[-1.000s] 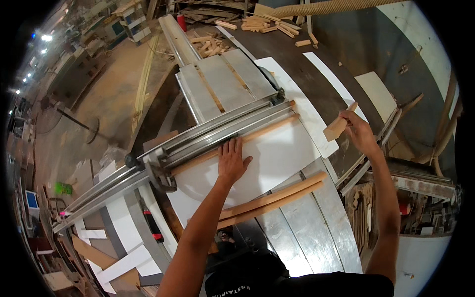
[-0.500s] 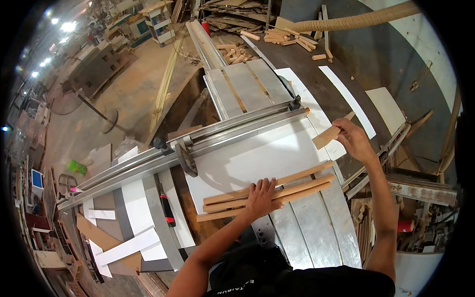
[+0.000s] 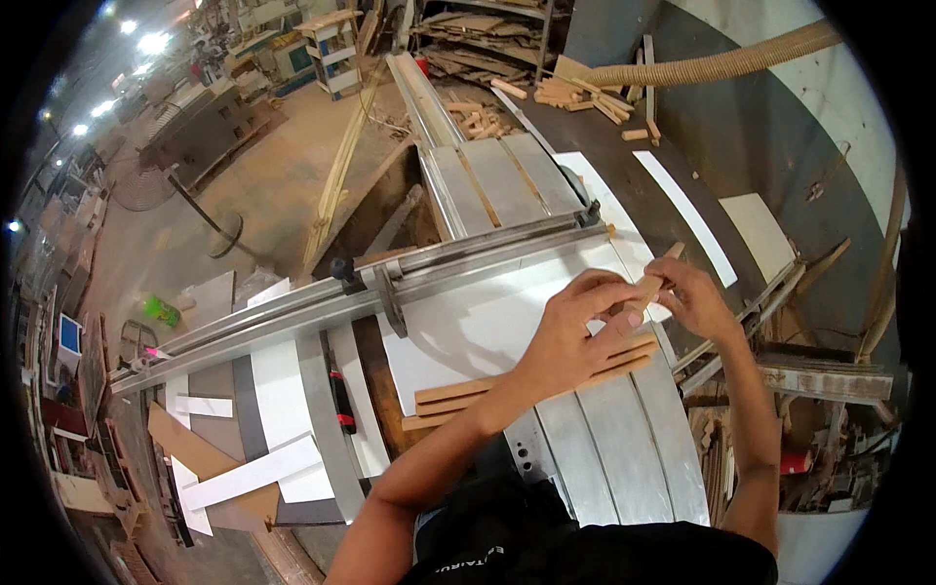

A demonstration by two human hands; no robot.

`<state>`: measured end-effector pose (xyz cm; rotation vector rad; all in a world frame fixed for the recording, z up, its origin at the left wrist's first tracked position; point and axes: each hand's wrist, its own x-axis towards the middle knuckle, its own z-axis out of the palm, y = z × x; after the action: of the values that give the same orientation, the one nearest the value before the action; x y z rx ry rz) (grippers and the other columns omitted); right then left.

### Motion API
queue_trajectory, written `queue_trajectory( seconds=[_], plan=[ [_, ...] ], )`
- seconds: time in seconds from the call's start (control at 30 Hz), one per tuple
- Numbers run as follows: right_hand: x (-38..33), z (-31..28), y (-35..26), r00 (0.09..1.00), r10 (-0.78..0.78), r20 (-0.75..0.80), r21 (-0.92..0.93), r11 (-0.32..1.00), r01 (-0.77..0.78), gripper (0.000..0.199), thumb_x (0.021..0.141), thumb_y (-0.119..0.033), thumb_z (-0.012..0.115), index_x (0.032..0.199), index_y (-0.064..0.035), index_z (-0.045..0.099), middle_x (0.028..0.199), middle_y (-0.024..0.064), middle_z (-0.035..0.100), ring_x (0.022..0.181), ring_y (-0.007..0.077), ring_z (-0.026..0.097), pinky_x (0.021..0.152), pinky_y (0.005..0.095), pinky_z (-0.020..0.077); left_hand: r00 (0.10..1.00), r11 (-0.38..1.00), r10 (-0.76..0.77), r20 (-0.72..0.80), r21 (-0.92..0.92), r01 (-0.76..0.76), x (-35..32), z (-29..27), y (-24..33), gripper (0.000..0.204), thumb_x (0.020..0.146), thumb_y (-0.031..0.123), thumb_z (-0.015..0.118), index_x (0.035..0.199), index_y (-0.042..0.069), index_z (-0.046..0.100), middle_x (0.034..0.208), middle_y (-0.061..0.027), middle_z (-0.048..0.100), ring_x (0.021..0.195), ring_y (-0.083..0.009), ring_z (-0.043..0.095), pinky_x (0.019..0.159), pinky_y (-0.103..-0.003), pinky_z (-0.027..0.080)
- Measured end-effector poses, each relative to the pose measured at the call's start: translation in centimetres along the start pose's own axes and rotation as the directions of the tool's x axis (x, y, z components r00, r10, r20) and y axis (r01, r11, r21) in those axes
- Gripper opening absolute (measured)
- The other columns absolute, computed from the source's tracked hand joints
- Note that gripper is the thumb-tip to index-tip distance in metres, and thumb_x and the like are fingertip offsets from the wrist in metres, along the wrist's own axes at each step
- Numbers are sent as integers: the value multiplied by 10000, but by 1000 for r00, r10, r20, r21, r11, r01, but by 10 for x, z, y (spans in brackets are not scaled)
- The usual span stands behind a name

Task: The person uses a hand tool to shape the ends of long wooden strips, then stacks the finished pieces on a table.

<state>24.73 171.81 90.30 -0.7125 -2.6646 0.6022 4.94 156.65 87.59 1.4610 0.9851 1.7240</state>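
Green plastic, perhaps a bottle [image 3: 162,310], lies on the floor well left of the bench; its contents are too small to tell. Beside the bench's left end, white strips [image 3: 258,475] lie across a brown board [image 3: 239,499]. Farther off, beyond the far edge, stands an open shelf unit [image 3: 333,58], whose contents are unclear. A black-and-red tool [image 3: 342,402] lies near the bench's left edge. A long metal rail [image 3: 263,338] crosses the bench, and a metal clamp [image 3: 392,302] stands on it. Against the rail's near side lies a white panel [image 3: 439,346]; along the panel's near edge run wooden strips [image 3: 453,398], close together and partly hidden by the left forearm. Past the far edge, a metal rack [image 3: 544,51] holds flat wood scraps [image 3: 478,60].

The left hand [image 3: 582,327] is above the strips, fingers curled at the near end of a small wooden piece [image 3: 650,285]; whether it grips is hard to tell. That piece is in the air over the right part of the bench. The right hand [image 3: 692,297] pinches its far part between thumb and fingers. Below the right edge, thin offcuts [image 3: 720,468] stand upright beside a cluttered space.
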Motion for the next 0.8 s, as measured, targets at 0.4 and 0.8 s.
queue_trajectory(
  seconds=[0.4, 0.8],
  plan=[
    [11, 40, 0, 998, 22, -67, 44, 999, -19, 342, 792, -78, 734, 1090, 18, 595, 1058, 162, 635, 876, 299, 647, 743, 334, 527, 990, 986, -138, 21, -90, 140, -17, -32, -18, 261, 916, 74, 607, 1166, 14, 654, 1115, -81, 567, 959, -131, 551, 825, -257, 458],
    [33, 129, 21, 979, -41, -201, -54, 998, 31, 377, 745, -130, 776, 1072, -28, 619, 1108, 148, 618, 1016, 336, 578, 876, 397, 482, 872, 902, -419, -254, -227, 367, -53, -68, -76, 234, 896, 39, 532, 1069, -35, 670, 1101, -94, 616, 972, -176, 597, 881, -312, 478]
  ],
)
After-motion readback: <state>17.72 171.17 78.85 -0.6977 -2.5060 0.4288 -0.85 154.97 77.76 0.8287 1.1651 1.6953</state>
